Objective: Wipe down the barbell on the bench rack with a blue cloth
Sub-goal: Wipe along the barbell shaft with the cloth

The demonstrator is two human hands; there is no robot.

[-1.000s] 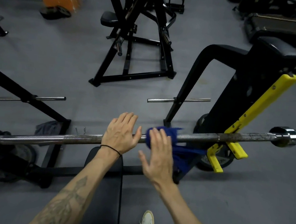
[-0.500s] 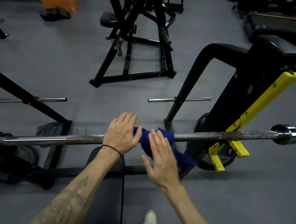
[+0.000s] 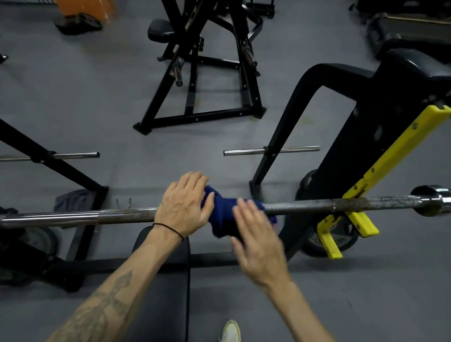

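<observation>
The barbell [image 3: 310, 207] runs across the view, its right side lying in a yellow hook [image 3: 362, 223] of the bench rack [image 3: 354, 142]. A blue cloth [image 3: 223, 210] is bunched around the middle of the bar. My left hand [image 3: 183, 206] lies over the bar, with its thumb side pressed on the cloth's left end. My right hand [image 3: 257, 239] is flat with the fingers spread, and its fingertips rest on the cloth's right part. Whatever cloth hangs below the bar is hidden by my right hand.
The black bench pad [image 3: 163, 286] lies under my arms, with my white shoe [image 3: 231, 335] beside it. A weight plate [image 3: 321, 241] leans at the right upright. The left rack frame [image 3: 46, 158] has chrome pegs. A black machine [image 3: 200, 62] stands farther back on the grey floor.
The cloth has slid left along the bar and bunched up against my left hand; its hanging tail is gone from sight. My right hand followed it left. My left hand stayed in place.
</observation>
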